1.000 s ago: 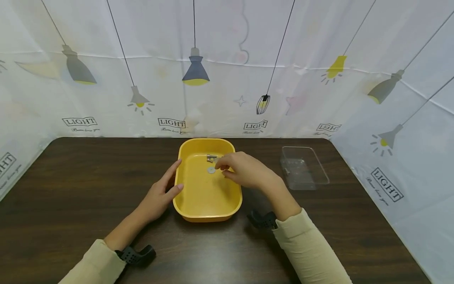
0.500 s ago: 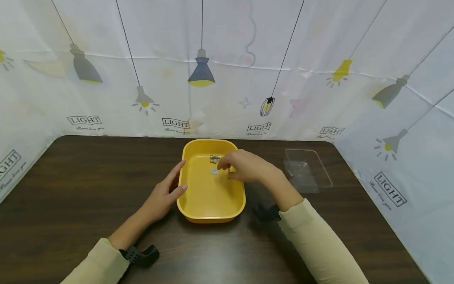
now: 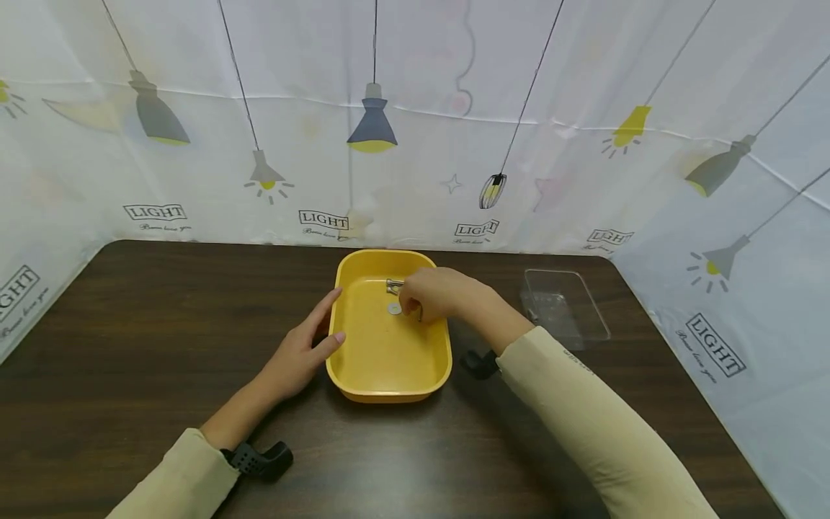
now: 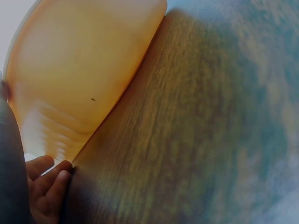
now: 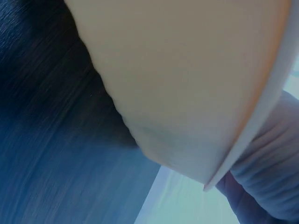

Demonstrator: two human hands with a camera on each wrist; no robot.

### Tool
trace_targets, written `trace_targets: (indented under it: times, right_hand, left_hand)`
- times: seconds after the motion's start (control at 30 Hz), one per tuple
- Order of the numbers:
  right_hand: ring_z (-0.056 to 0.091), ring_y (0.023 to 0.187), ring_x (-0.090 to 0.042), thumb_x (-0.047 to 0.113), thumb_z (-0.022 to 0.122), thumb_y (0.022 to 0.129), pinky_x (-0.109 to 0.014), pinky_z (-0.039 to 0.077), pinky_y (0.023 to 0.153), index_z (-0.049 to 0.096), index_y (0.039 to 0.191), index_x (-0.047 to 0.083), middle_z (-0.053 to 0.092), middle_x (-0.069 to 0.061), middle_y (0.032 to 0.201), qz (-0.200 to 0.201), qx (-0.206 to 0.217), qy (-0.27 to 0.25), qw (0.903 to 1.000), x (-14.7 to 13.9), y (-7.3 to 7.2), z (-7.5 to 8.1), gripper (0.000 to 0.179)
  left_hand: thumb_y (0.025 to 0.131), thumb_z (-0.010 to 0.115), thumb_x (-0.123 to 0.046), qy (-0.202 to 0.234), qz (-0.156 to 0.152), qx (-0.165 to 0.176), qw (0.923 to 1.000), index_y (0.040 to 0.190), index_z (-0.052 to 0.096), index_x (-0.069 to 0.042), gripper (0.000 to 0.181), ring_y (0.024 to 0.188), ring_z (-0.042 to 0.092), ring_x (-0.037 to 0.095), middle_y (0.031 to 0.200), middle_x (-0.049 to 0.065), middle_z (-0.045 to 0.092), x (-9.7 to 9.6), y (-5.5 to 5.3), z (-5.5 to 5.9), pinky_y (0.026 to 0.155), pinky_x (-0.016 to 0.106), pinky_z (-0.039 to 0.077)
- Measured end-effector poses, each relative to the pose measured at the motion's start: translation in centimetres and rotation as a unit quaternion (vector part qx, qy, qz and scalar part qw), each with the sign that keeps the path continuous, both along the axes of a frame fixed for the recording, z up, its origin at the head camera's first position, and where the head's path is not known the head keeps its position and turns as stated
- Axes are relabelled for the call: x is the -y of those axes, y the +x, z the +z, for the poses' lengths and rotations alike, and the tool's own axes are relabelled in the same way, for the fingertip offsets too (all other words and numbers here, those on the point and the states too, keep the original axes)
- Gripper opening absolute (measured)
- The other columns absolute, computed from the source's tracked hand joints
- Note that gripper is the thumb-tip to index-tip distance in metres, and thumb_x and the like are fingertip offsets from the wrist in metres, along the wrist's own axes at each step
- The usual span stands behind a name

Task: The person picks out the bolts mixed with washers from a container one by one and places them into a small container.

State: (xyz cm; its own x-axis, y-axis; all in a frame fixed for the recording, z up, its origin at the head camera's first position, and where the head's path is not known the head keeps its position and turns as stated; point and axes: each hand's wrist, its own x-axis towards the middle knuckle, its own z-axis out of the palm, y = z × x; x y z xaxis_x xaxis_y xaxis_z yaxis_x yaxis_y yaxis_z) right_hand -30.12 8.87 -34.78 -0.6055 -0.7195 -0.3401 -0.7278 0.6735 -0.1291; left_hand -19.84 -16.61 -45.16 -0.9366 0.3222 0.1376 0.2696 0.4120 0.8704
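In the head view, my left hand (image 3: 297, 358) rests against the left side of a yellow tray (image 3: 389, 353), thumb and forefinger at its rim. The left wrist view has several fingertips (image 4: 58, 179) low against the tray's outer wall. My right hand (image 3: 436, 294) reaches over the right rim with fingers curled downward. A small metal piece (image 3: 420, 313), which looks like a bolt, sticks out under its fingers. Just left of these fingers, a round washer (image 3: 394, 308) lies flat. Small metal bolts (image 3: 393, 286) lie behind it, partly covered by the right hand.
A clear plastic box (image 3: 560, 310) stands on the dark wooden table (image 3: 194, 324) to the right of the tray; small things in it are hard to make out. A white curtain (image 3: 415, 194) printed with lamps hangs behind the table's far edge.
My right hand has lowered into the tray and its fingers have curled more, covering part of the bolts. The left hand keeps its place at the rim. The head view has shifted slightly.
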Motion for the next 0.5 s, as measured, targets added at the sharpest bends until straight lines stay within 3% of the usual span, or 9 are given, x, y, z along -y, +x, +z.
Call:
trace_targets:
  times: [0.33, 0.5]
  right_hand:
    - [0.054, 0.071, -0.015, 0.001, 0.073, 0.086, -0.028, 0.046, 0.067, 0.075, 0.082, 0.017, 0.064, 0.004, 0.075, 0.004, -0.04, 0.017, 0.9991, 0.7, -1.0, -0.8, 0.017]
    - [0.051, 0.071, -0.015, 0.007, 0.07, 0.091, -0.027, 0.043, 0.066, 0.073, 0.081, 0.018, 0.058, 0.004, 0.073, -0.002, -0.029, 0.0, 0.9996, 1.0, -1.5, -1.5, 0.014]
  left_hand:
    - [0.106, 0.05, -0.036, 0.0, 0.001, -0.002, 1.0, 0.164, 0.014, -0.029, 0.068, 0.141, 0.05, 0.033, 0.161, 0.013, 0.04, 0.0, 0.0, 0.0, 0.107, 0.054, 0.048]
    - [0.106, 0.049, -0.036, -0.001, 0.002, -0.004, 1.0, 0.164, 0.014, -0.028, 0.068, 0.141, 0.05, 0.033, 0.161, 0.014, 0.04, 0.0, 0.1, 0.0, 0.108, 0.054, 0.048]
